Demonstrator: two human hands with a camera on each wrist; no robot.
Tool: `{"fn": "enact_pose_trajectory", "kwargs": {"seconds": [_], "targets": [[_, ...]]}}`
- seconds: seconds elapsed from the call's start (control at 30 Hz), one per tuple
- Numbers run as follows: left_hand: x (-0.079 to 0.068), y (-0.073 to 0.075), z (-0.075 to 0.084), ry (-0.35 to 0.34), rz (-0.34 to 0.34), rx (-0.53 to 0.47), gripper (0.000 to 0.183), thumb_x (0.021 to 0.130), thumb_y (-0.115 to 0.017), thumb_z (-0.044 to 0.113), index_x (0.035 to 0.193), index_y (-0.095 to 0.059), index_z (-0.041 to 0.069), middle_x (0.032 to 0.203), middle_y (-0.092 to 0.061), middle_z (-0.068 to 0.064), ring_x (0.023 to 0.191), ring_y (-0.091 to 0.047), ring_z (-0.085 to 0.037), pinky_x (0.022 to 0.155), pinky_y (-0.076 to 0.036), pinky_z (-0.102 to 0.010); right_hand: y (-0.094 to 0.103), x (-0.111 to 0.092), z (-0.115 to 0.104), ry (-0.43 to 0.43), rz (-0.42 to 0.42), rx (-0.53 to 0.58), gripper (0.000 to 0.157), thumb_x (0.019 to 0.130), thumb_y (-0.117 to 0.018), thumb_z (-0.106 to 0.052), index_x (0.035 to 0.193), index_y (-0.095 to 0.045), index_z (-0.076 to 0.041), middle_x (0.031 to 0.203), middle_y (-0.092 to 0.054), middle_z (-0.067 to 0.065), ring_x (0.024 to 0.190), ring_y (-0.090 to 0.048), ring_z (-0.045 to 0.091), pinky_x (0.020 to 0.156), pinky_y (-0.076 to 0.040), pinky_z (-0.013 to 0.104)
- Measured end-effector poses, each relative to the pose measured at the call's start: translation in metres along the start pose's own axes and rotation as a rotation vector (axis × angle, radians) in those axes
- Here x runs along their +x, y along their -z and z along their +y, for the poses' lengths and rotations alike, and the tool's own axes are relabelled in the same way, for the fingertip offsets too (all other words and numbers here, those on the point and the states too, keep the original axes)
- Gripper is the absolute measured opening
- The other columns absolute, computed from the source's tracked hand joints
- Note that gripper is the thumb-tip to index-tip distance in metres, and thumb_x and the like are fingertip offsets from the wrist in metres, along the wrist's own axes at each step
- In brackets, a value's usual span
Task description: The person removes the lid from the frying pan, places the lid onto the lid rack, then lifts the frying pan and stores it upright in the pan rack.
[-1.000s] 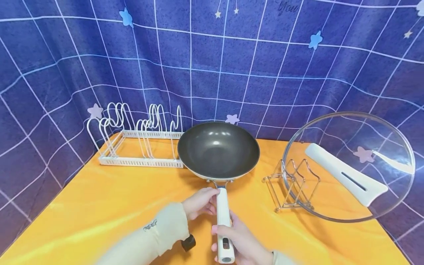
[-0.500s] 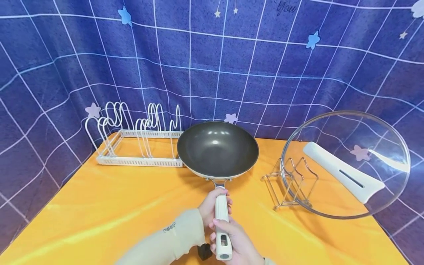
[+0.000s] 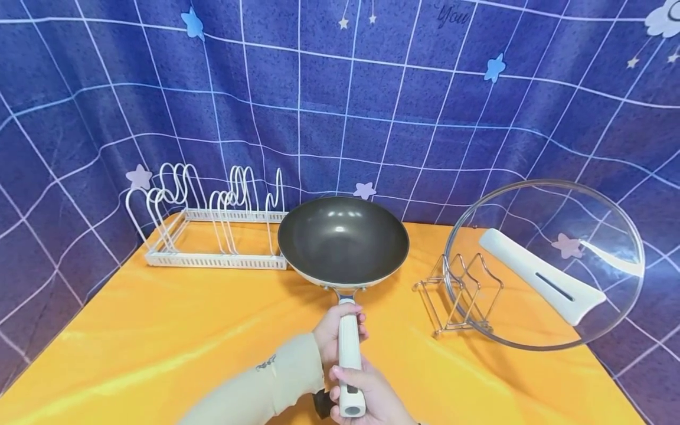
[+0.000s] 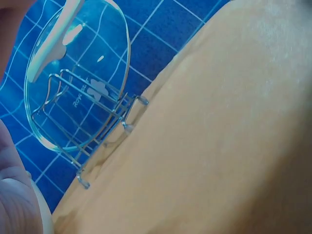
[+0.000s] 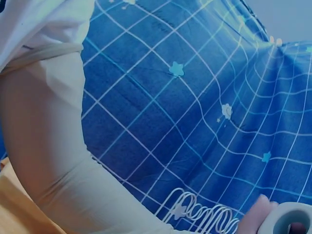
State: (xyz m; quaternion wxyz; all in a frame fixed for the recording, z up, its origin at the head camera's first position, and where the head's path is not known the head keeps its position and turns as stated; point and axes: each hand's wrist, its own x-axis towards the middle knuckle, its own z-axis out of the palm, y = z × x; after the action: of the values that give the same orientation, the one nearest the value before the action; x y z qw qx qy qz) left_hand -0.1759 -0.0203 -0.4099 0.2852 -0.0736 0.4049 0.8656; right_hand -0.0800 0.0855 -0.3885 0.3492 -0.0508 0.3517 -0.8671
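Observation:
A dark-coated frying pan (image 3: 343,242) with a long white handle (image 3: 349,342) points toward me in the middle of the head view. My left hand (image 3: 332,330) grips the handle near the pan, its fingers wrapped under to the far side. Closer to the handle's end, my right hand (image 3: 369,389) holds it with the thumb laid across the top. The handle's hollow end (image 5: 287,222) shows at the lower right of the right wrist view. Part of a hand (image 4: 14,195) fills the lower left of the left wrist view.
To the left stands a white wire rack (image 3: 218,260), close beside the pan. At right, a glass lid (image 3: 563,230) with a white handle (image 3: 542,277) leans upright in a small metal rack (image 3: 462,295). A blue gridded curtain (image 3: 340,88) backs the orange tablecloth (image 3: 186,342).
My left hand has moved right and closed round the handle near the pan, where it earlier touched the side. The head view has shifted slightly; racks and lid stay put.

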Motion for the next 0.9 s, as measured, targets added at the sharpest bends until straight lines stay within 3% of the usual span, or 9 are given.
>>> {"fn": "enact_pose_trajectory", "kwargs": {"seconds": [0.13,0.4,0.63,0.73,0.9], "targets": [[-0.0004,-0.0008,-0.0029,0.015,0.007,0.003,0.029,0.090,-0.055,0.019,0.111,-0.041,0.005,0.076,-0.060,0.006,0.058,-0.058,-0.002,0.065,-0.052,-0.016,0.0036,0.0003,0.0017,0.005,-0.074,0.048,0.042,0.091,-0.064,-0.012,0.121,-0.036,-0.021,0.094,-0.066,-0.008,0.078,-0.065,0.001,0.066,-0.052,0.015],[-0.0006,0.0024,-0.0026,0.005,-0.068,-0.063,0.036,0.092,-0.054,0.012,0.120,-0.033,0.005,0.088,-0.068,0.002,0.066,-0.064,-0.003,0.063,-0.053,-0.012,0.0038,-0.0003,0.0015,-0.008,-0.083,0.074,0.050,0.092,-0.064,-0.011,0.128,-0.031,-0.017,0.099,-0.068,-0.006,0.080,-0.067,0.002,0.068,-0.054,0.016],[0.0007,0.0053,0.0006,0.037,-0.169,-0.065,0.026,0.091,-0.053,0.007,0.108,-0.034,0.013,0.101,-0.062,0.001,0.062,-0.058,-0.002,0.059,-0.051,-0.010,-0.0010,-0.0019,-0.0058,-0.039,0.092,-0.184,0.069,0.088,-0.059,-0.006,0.139,-0.012,-0.011,0.097,-0.062,-0.002,0.070,-0.059,0.005,0.059,-0.050,0.015],[0.0014,0.0065,0.0012,0.018,-0.180,-0.037,0.022,0.091,-0.051,0.006,0.104,-0.036,0.013,0.102,-0.061,0.001,0.064,-0.058,-0.002,0.061,-0.052,-0.011,-0.0012,-0.0015,-0.0074,-0.068,0.126,-0.228,0.080,0.084,-0.058,-0.003,0.144,-0.005,-0.012,0.099,-0.061,0.002,0.070,-0.057,0.007,0.059,-0.049,0.016],[0.0026,0.0082,-0.0017,0.005,-0.221,0.000,0.013,0.090,-0.045,0.001,0.094,-0.043,0.014,0.090,-0.061,0.004,0.062,-0.056,-0.002,0.061,-0.051,-0.013,0.0021,-0.0044,-0.0065,-0.078,0.141,-0.304,0.088,0.079,-0.060,-0.006,0.146,-0.002,-0.012,0.091,-0.062,0.004,0.067,-0.056,0.008,0.062,-0.047,0.018]]}}
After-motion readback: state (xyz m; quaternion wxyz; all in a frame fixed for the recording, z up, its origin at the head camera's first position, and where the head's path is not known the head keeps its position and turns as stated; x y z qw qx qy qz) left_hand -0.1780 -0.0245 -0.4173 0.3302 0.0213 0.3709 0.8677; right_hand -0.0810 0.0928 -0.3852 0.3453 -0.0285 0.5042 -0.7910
